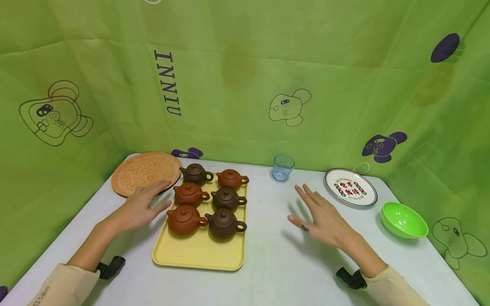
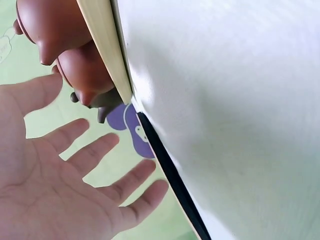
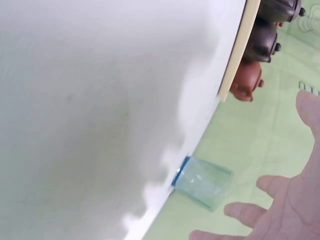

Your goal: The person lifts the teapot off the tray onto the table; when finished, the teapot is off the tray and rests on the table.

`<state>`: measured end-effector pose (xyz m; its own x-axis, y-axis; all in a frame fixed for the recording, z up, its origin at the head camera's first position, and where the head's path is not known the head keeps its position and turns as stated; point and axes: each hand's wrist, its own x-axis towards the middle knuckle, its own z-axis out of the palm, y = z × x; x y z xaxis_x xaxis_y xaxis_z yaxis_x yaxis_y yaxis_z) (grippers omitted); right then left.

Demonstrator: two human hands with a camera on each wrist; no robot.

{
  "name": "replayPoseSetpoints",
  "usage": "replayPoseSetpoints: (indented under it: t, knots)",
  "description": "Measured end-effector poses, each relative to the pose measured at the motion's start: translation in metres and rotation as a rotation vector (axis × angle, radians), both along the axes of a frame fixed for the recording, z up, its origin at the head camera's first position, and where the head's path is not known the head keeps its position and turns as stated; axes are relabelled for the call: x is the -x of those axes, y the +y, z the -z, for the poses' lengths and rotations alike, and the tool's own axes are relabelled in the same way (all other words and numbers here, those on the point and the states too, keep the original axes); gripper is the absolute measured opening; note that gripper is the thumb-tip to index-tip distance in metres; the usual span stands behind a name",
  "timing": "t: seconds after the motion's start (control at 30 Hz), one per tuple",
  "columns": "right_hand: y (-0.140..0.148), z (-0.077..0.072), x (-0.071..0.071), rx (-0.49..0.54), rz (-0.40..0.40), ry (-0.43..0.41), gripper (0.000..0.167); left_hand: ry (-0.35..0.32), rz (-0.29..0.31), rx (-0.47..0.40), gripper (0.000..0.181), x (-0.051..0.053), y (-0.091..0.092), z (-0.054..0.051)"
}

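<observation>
Several small teapots stand in two columns on a yellow tray (image 1: 199, 256), some reddish-brown and some dark brown. My left hand (image 1: 138, 208) hovers at the tray's left side, fingers spread, nearest the front red teapot (image 1: 185, 221) and the red teapot behind it (image 1: 189, 194). In the left wrist view that palm (image 2: 55, 195) holds nothing. To the right of the tray my right hand (image 1: 325, 219) is raised above the table with its fingers extended, also holding nothing. A dark teapot (image 1: 223, 224) sits at the tray's front right, its handle pointing right.
Behind the right hand is a clear bluish glass (image 1: 283, 168). A white plate with red characters (image 1: 350, 187) lies at the back right, near a bright green bowl (image 1: 403, 219). An orange round mat (image 1: 145, 170) is at the back left. Green cloth (image 1: 237, 76) surrounds the white table.
</observation>
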<state>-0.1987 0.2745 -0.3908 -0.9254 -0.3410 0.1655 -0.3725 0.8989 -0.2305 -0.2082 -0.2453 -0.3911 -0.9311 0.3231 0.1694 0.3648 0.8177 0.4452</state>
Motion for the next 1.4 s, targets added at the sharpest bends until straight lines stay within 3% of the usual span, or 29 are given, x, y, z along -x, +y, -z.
replayPoseSetpoints:
  t: [0.3, 0.6, 0.87, 1.1, 1.4]
  knots:
    - [-0.015, -0.003, -0.003, 0.016, -0.033, -0.007, 0.092, 0.037, 0.072, -0.041, 0.052, 0.005, 0.000, 0.002]
    - [-0.033, -0.003, -0.005, 0.032, -0.073, -0.011, 0.093, -0.024, 0.071, -0.058, 0.050, 0.009, 0.003, 0.006]
    - [-0.043, -0.004, -0.007, 0.046, -0.096, -0.027, 0.092, -0.169, 0.100, -0.149, 0.061, 0.016, 0.003, 0.010]
    - [-0.050, -0.005, -0.008, 0.052, -0.103, -0.042, 0.092, -0.261, 0.101, -0.227, 0.065, 0.023, -0.001, 0.013]
    - [-0.058, -0.007, -0.011, 0.068, -0.132, -0.052, 0.093, -0.363, 0.111, -0.322, 0.065, 0.025, -0.002, 0.012]
